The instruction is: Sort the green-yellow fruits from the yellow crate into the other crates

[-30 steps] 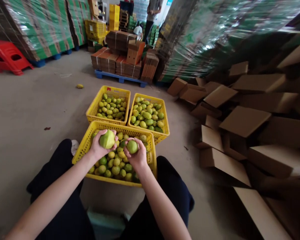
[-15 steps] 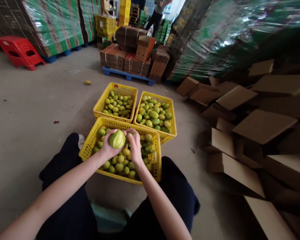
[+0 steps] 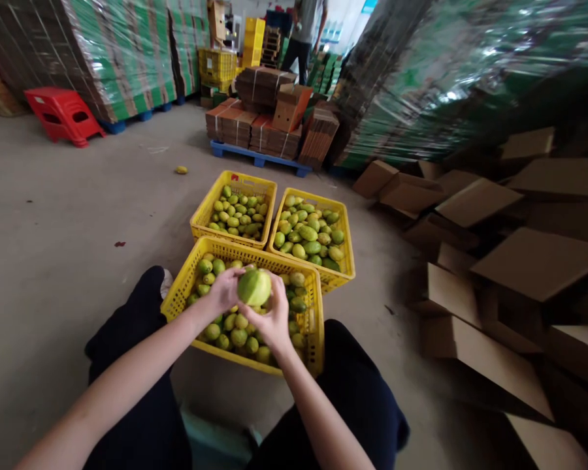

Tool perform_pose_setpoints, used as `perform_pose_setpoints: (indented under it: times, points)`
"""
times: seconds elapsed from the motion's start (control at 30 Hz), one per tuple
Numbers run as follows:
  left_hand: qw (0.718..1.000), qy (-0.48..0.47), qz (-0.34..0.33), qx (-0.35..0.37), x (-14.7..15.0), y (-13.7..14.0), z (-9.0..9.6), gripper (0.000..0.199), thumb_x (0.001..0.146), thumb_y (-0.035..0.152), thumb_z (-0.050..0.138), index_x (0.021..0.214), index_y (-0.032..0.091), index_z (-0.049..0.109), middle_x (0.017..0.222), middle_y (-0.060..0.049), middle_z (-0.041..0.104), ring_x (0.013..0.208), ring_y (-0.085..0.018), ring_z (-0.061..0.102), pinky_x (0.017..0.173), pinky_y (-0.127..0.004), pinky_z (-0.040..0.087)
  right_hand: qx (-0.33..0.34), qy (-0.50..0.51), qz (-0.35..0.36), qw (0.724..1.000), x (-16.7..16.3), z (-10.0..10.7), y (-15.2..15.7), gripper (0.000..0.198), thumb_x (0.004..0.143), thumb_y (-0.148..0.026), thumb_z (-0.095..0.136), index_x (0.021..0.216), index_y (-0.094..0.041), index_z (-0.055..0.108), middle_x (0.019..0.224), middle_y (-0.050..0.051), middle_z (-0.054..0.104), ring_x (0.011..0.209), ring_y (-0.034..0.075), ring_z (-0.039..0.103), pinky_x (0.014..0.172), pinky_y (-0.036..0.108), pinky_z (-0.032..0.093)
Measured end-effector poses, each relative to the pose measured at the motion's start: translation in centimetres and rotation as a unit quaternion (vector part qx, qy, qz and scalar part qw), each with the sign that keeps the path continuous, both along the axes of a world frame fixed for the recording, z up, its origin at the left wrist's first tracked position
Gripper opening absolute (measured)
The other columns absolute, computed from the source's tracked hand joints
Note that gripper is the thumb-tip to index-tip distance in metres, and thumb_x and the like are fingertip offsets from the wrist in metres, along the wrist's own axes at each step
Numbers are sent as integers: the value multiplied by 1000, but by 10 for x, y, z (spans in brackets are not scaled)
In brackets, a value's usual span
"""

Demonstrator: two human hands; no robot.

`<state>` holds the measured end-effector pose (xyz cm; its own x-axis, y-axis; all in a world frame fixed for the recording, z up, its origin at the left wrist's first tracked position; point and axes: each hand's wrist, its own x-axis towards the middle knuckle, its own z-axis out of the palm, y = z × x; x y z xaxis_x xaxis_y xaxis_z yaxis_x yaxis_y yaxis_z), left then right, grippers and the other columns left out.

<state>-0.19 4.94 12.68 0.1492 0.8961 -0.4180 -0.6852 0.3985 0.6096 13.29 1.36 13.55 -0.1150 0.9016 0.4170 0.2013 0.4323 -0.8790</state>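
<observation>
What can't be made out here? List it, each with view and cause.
All in the head view:
Far side of the round, yellow-green fruit, and any fingertips there: screened by the fruit itself.
Some fruit in the nearest yellow, perforated plastic crate: covered by the left hand and right hand.
Head of the standing person in grey: cut off by the top edge.
Heap of brown cardboard boxes: cut off by the right edge.

Rounded fruit (image 3: pixel 255 287) (green, with paler yellowish areas), between left hand (image 3: pixel 224 291) and right hand (image 3: pixel 273 318), above near yellow crate (image 3: pixel 315 313).
</observation>
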Motion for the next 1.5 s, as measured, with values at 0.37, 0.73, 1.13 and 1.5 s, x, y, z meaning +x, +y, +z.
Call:
perform_pose_setpoints:
  times: [0.37, 0.73, 1.13, 1.5]
  points:
    - [929, 215, 12, 301, -11, -11, 26, 45, 57, 17, 88, 97, 19, 66, 114, -8, 68, 115, -24, 60, 103, -39, 47, 38, -135, -104, 985, 36, 19, 17, 59, 67, -15, 63, 124, -27, 54, 118, 8, 56, 113, 28, 57, 98, 49, 50]
    - [985, 84, -12, 148, -12, -16, 31, 38, 78, 30, 77, 114, 19, 70, 104, -6, 71, 92, -17, 68, 80, -26, 56, -226, 208, 38, 951, 28, 20, 11, 65, 50, -17, 52, 115, -25, 55, 109, 2, 65, 99, 24, 60, 83, 37, 53]
    - [862, 374, -328, 99, -1, -49, 6, 32, 66, 28, 80, 92, 23, 62, 57, 6, 60, 51, -16, 58, 56, -28, 49, -376, 413, 28, 829, 39, 35, 25, 32, 67, -46, 70, 83, -19, 64, 71, 3, 68, 66, 20, 65, 45, 26, 45]
    - [885, 306, -348, 49, -33, -18, -24, 39, 77, 56, 67, 94, 20, 68, 107, -10, 70, 102, -25, 68, 88, -39, 56, -363, 439, -26, 821, 72, 32, 23, 23, 70, -41, 69, 79, -20, 65, 72, 3, 69, 59, 16, 61, 44, 25, 46]
